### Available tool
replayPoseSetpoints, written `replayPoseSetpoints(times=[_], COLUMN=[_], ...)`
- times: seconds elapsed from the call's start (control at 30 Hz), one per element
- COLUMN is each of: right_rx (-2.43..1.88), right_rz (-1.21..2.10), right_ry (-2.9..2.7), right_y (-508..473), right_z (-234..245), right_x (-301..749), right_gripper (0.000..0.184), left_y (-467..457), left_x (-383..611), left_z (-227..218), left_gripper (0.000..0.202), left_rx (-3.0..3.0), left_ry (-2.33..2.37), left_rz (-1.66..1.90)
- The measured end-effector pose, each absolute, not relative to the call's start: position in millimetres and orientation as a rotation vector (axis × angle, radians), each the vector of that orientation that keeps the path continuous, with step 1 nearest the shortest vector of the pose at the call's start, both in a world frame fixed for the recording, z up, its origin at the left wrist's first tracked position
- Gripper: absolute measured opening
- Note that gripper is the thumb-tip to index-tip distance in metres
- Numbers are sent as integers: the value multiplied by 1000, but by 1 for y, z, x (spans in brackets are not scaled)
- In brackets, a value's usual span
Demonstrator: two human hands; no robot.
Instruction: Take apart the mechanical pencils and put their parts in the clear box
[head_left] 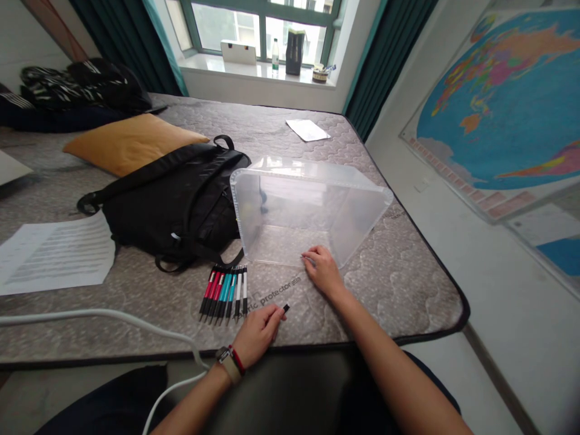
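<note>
My left hand (259, 334) is closed near the front edge of the bed, around what looks like a pen (286, 308); only its black end sticks out past the fingers. To its left, several pens (224, 293) lie side by side in a row, red, teal and white with black grips. A clear plastic box (290, 205) lies on its side, its open mouth facing me. My right hand (324, 272) is at the lower rim of that mouth, thumb and fingers bent together. Whether anything is pinched in them is hidden.
A black backpack (176, 205) lies left of the box, before a yellow pillow (136, 142). Printed paper (58, 251) is at the left, and a white sheet (308, 130) lies behind the box. A white cable (113, 314) crosses the bed's front left.
</note>
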State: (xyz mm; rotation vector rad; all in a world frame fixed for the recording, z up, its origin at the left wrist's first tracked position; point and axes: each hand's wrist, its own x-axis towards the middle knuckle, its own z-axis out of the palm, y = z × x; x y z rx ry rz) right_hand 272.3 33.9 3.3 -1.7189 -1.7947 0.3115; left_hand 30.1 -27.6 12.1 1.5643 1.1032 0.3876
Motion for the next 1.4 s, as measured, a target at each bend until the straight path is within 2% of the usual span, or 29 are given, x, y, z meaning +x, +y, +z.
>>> replayPoseSetpoints(times=[0.23,0.43,0.73,0.83,1.03,1.17,1.4], right_rx=[-1728,-1735,-1719,-1713,-1628,-1566,-1593], right_rz=[294,324,318,436,994,1159,1147], right_ry=[-1776,-1773,-1784,-1746,-1808,-1844,-1890], right_y=[33,31,27,20,-13,-29,-34], right_z=[0,3,7,11,19,23,24], right_x=[274,272,269,262,238,230,229], right_gripper=[23,7,8,13,44,44,33], left_y=[-22,-23,-25,-24,-23,-23,-24], left_x=[32,31,31,30,30,31,30], left_z=[17,15,15,16,14,16,18], left_gripper=[47,47,49,49,48,48,47], left_rx=[1615,1628,1622,1624,1609,1622,1646], left_ry=[1128,1122,1113,1108,1093,1090,1067], left_rz=[360,368,367,363,370,400,412])
